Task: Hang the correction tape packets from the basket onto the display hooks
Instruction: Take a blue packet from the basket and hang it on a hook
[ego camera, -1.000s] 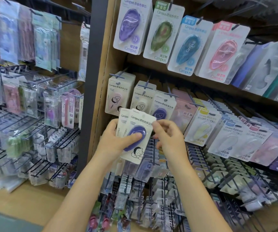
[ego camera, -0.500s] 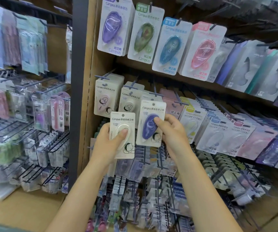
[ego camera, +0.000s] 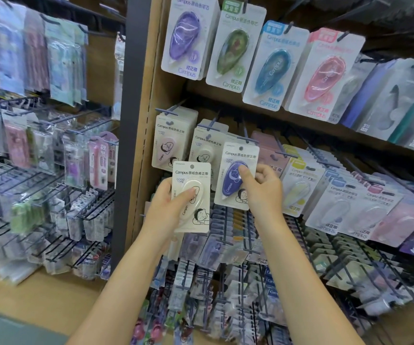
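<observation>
Hands of one person meet at the centre of the frame before a wooden shop display, each gripping one correction tape packet.

Left of centre, the left hand (ego camera: 167, 210) clasps a cream card packet with a pale oval tape dispenser under clear plastic (ego camera: 192, 196). Its thumb presses the bubble and its fingers curl behind the card.

Just to the right and slightly higher, the right hand (ego camera: 263, 188) pinches a matching white card packet with a purple dispenser (ego camera: 235, 175), thumb on the bubble. Its punched top hole sits just below the tip of a thin dark metal display hook (ego camera: 244, 138), apparently not yet threaded on.

Both packets look light. The card is stiff but bendable and the plastic is smooth, so a pinch at the bubble and card edge probably suits best and leaves the hole free.

No basket is visible.
</observation>
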The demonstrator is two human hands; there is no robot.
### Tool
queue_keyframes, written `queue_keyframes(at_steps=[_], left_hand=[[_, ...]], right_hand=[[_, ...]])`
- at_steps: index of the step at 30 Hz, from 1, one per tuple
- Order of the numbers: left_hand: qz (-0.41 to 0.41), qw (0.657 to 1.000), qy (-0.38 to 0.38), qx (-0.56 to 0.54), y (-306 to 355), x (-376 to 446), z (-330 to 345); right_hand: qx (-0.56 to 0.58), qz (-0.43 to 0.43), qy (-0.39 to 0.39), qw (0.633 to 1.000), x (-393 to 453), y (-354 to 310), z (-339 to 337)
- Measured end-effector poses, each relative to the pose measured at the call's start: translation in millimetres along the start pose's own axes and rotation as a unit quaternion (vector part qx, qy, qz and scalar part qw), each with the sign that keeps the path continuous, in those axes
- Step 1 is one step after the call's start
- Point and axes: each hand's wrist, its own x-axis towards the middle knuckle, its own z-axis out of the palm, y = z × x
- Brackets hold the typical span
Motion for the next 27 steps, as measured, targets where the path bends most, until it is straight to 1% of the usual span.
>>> queue_keyframes(at_steps=[3, 4, 6, 8, 9, 11, 14, 16, 18, 20, 21, 27], left_hand=[[0.003, 1.000, 0.000, -0.003, 0, 1, 0], [0.003, 1.000, 0.001, -0.005, 0, 2, 0], [-0.001, 1.000, -0.002, -0.004, 0, 3, 0], [-0.004, 1.000, -0.013, -0.007, 0, 4, 0], [-0.006, 1.000, -0.017, -0.007, 0, 4, -1], [-0.002, 1.000, -0.022, -0.002, 0, 6, -4], [0.012, 0.999, -0.031, -0.012, 4, 10, -7], [0.022, 0.999, -0.036, -0.010, 9, 15, -7], [0.038, 0.998, -0.040, 0.004, 15, 21, -3], [0.053, 0.997, -0.047, 0.018, 22, 27, 3], [0.058, 0.997, -0.049, 0.022, 25, 30, 5], [0.064, 0.997, -0.042, 0.027, 32, 48, 9]], right_hand=[[-0.041, -0.016, 0.032, 0.999, 13, -1, 8], [-0.066, -0.036, 0.049, 0.996, 16, 0, 11], [-0.151, -0.096, 0.072, 0.981, 22, 5, 17], [-0.265, -0.147, 0.057, 0.951, 26, 13, 20], [-0.309, -0.158, 0.046, 0.937, 28, 16, 19], [-0.339, -0.159, 0.037, 0.927, 30, 20, 16], [-0.304, -0.158, 0.046, 0.938, 20, 20, 8], [-0.216, -0.145, 0.022, 0.965, 9, 15, 5], [-0.117, -0.081, -0.069, 0.987, 0, 2, 7], [-0.064, -0.027, -0.166, 0.984, -5, -7, 13], [-0.051, -0.020, -0.186, 0.981, -4, -8, 16], [-0.020, 0.000, -0.167, 0.986, 8, -10, 30]])
